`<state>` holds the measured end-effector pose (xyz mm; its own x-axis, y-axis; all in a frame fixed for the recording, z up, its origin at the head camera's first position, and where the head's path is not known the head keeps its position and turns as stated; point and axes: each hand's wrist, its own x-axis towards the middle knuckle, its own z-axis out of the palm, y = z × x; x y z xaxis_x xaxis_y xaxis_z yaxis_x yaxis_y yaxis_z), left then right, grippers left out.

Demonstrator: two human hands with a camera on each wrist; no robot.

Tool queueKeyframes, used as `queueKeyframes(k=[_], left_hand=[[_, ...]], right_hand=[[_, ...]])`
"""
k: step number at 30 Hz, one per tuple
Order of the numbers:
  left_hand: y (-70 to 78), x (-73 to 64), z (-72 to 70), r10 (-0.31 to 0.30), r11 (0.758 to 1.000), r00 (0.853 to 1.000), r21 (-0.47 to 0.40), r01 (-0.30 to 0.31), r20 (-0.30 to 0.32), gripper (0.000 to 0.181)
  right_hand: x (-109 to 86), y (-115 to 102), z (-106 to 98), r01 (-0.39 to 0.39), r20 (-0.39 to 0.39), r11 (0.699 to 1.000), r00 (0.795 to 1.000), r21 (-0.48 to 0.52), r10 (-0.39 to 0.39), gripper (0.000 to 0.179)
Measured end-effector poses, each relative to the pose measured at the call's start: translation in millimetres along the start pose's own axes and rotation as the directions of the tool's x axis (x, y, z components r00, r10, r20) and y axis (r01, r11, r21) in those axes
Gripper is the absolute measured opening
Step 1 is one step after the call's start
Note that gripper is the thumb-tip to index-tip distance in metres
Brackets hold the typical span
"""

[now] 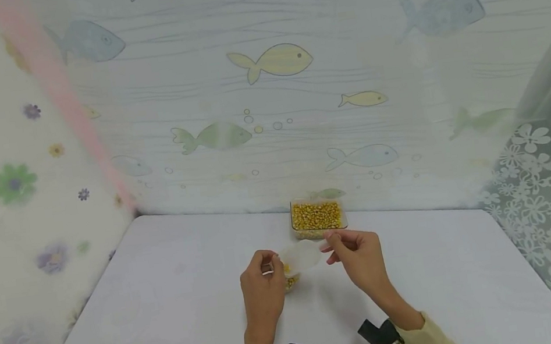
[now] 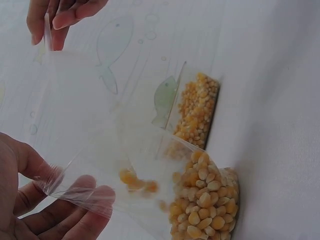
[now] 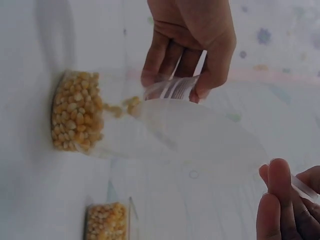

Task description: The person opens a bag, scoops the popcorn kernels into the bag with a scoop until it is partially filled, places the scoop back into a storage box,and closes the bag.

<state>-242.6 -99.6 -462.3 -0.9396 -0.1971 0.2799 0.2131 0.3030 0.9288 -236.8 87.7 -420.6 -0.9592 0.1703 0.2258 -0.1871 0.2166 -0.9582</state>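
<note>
Kernels (image 2: 205,200) are filling the bottom of the container (image 3: 117,142), which is standing upright on the bench (image 1: 193,301), just right of the nearer left hand (image 1: 262,285) pinching its clear rim. Opposite, the right hand (image 1: 360,257) is grasping a scoop (image 1: 304,255), its length slanting down leftward.

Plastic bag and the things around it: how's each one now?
Clear plastic bag: open, partly filled.
Corn kernels: mostly heaped at the bag's bottom, a few above.
Clear rectangular container: upright, holding more kernels.
Left hand: pinching the bag's rim.
Right hand: pinching the opposite rim.
</note>
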Motion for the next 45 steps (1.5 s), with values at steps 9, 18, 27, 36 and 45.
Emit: queueKeyframes(k=[9, 18, 27, 36, 45], left_hand=[[-3.1, -0.5, -0.2, 0.016, 1.0, 1.0, 0.016, -0.016, -0.009, 0.007], [-3.0, -0.4, -0.5, 0.004, 1.0, 1.0, -0.001, -0.004, 0.01, 0.008], [-4.4, -0.6, -0.1, 0.003, 1.0, 1.0, -0.01, -0.003, 0.009, 0.008], [-2.6, -0.3, -0.9, 0.003, 1.0, 1.0, 0.013, -0.004, 0.02, 0.008], [-2.8, 0.0, -0.1, -0.003, 1.0, 1.0, -0.007, 0.003, 0.014, 0.007]], right_hand=[[-3.7, 0.4, 0.2, 0.097, -0.048, 0.995, 0.994, -0.031, -0.099, 0.018], [-0.3, -0.8, -10.8, 0.114, -0.063, 0.993, 0.991, -0.019, -0.115, 0.021], [5.9, -1.9, -31.8, 0.033, -0.146, 0.998, 0.989, 0.055, -0.025, 0.025], [21.2, 13.2, -37.1, -0.035, -0.238, 0.983, 0.968, 0.178, 0.077, 0.027], [45.1, 39.5, -36.5, -0.035, -0.32, 0.979, 0.942, 0.202, 0.1, 0.034]])
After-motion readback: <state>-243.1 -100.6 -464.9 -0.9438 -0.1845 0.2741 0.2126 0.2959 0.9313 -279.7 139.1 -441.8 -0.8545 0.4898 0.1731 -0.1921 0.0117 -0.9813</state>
